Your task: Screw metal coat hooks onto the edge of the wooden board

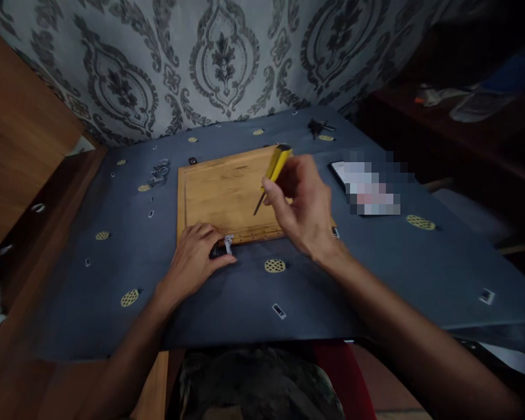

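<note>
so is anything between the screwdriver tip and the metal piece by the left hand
Nothing visible: only open space over the wooden board separates the screwdriver in the right hand from the metal piece by the left hand.

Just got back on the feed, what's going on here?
A person works at a cloth-covered table. The right hand holds a yellow-handled screwdriver, its shaft angled down over a wooden board; whether the tip touches is hard to tell. At the board's near edge, the left hand has finger and thumb about a small metal fitting. A phone lies right of the board.
</note>
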Available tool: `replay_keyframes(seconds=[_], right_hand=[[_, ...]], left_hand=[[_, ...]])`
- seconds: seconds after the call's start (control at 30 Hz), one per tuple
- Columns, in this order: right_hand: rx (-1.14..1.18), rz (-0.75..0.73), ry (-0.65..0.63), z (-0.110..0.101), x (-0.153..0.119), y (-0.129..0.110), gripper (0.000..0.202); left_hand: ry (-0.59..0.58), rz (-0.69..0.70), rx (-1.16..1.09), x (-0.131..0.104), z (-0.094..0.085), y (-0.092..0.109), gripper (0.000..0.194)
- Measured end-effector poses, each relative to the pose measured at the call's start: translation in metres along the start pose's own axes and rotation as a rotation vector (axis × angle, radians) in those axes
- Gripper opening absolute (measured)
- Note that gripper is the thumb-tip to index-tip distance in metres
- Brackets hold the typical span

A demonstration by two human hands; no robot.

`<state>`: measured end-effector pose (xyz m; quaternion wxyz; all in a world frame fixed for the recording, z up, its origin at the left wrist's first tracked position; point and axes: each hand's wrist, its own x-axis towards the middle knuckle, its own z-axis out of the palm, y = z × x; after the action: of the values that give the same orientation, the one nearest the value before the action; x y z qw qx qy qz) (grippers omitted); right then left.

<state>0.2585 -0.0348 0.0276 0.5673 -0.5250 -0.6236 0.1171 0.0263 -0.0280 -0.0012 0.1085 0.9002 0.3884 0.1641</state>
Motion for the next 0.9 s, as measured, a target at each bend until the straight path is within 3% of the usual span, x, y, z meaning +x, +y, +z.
replay_keyframes(seconds=[0.1, 0.2, 0.4, 0.9], right_hand=[[0.318, 0.059, 0.009, 0.006, -0.012, -0.012, 0.028], [0.442, 0.122, -0.033, 0.016, -0.021, -0.012, 0.037], [0.497, 0.133, -0.087, 0.027, -0.032, -0.006, 0.032], [0.48, 0.162, -0.143, 0.034, -0.035, -0.001, 0.027]], left_hand=[[0.006, 0.001, 0.006, 0.0, -0.001, 0.001, 0.036], [0.001, 0.001, 0.006, 0.001, -0.001, 0.001, 0.036], [-0.014, -0.008, 0.007, 0.001, -0.001, 0.001, 0.037], [-0.022, -0.011, 0.01, 0.001, 0.0, -0.001, 0.039]])
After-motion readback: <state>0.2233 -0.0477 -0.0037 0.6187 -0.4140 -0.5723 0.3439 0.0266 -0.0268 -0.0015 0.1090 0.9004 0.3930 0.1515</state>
